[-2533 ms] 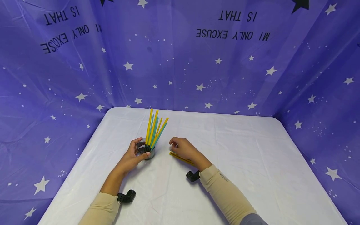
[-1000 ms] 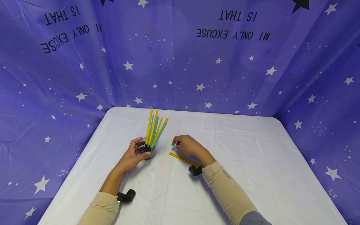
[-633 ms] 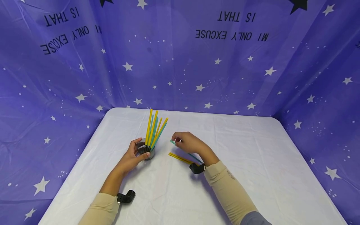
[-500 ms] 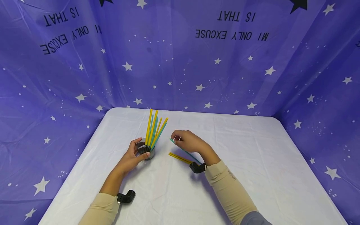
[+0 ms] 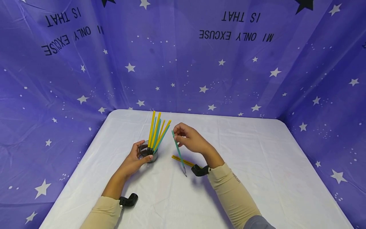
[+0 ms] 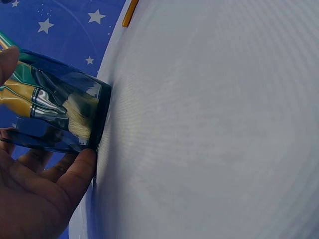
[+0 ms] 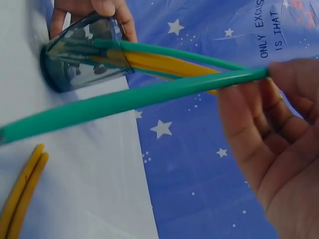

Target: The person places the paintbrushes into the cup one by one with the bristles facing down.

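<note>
My left hand (image 5: 136, 157) (image 6: 35, 196) grips a clear glass cup (image 5: 147, 152) (image 6: 60, 117) (image 7: 82, 57) standing on the white table (image 5: 251, 165). Several yellow and green paintbrushes (image 5: 156, 133) stand in it, bristles down. My right hand (image 5: 187, 138) (image 7: 279, 144) pinches the top end of a green paintbrush (image 5: 179, 152) (image 7: 129, 99), held above the table just right of the cup, bristle tip pointing down toward me. Two yellow paintbrushes (image 5: 183, 161) (image 7: 20, 199) lie on the table under the right wrist.
A purple star-printed cloth (image 5: 228, 63) hangs behind and at both sides of the table. A black wrist camera mount sits on each forearm (image 5: 128, 200) (image 5: 199, 170). White tablecloth spreads to the right and front.
My right hand picked the green paintbrush off the table, raised it and swung it from lying flat to hanging steeply. The left hand and the cup stayed put.
</note>
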The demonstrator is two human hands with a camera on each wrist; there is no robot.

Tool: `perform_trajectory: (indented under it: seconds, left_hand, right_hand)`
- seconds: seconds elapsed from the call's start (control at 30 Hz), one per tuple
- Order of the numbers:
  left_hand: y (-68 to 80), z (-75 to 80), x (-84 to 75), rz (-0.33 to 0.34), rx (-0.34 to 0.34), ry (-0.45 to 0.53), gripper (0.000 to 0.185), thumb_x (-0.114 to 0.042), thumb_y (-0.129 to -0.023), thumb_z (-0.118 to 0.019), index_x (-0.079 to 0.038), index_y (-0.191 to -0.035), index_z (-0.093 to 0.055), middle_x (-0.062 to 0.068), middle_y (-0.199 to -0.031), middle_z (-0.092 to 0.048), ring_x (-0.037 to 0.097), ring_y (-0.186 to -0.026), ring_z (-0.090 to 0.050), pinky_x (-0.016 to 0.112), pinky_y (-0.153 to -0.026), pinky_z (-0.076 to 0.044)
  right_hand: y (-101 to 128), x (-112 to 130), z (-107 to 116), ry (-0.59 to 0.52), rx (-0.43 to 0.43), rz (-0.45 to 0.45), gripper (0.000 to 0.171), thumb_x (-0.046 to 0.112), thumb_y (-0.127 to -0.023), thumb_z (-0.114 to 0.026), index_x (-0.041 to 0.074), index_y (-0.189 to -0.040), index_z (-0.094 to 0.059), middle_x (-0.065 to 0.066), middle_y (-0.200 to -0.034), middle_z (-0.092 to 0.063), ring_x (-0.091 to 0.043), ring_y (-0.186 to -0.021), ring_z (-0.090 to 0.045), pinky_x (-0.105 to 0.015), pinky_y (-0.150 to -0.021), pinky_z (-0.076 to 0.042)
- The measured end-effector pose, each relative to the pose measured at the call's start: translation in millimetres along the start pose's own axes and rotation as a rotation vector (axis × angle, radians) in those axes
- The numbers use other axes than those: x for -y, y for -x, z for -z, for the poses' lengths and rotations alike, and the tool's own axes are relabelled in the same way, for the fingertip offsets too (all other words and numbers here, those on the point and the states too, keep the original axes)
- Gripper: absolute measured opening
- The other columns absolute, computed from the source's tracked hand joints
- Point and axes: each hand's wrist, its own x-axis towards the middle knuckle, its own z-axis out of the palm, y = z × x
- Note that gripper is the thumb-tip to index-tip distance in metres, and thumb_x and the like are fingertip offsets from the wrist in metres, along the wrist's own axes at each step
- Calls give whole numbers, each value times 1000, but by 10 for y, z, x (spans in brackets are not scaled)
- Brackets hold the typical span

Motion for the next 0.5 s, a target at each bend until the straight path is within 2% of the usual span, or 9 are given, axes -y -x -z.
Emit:
perform_trajectory:
  seconds: [0.2,0.33,0.5]
  left_hand:
    - [3,0,-7,8,-1,-1,85,-20,-92,-72,-12,-154,-15,22,-153,-34,41,-143,-29,55,-113,-24]
    - [1,-2,-6,5,-1,-4,85,-20,-92,-72,-13,-154,-15,22,-153,-34,41,-143,-29,55,-113,-23]
    - [2,-2,-6,1,2,-4,85,-20,-92,-72,-11,-154,-15,21,-153,-34,41,-143,-29,56,-113,-23]
  right_hand:
    - [-62,45,-72,-177,-163,57,16,1,-100,-54,-2,-115,-48,-11,-97,-54,-25,-86,-59,-43,-74,-57]
    - [-99,82,-124,-260,-259,112,19,-2,-100,-53,-7,-116,-45,-10,-97,-54,-21,-84,-61,-38,-74,-58]
    - [-144,101,-172,-336,-349,167,15,-4,-100,-52,-5,-113,-43,-9,-98,-53,-18,-85,-61,-34,-74,-58]
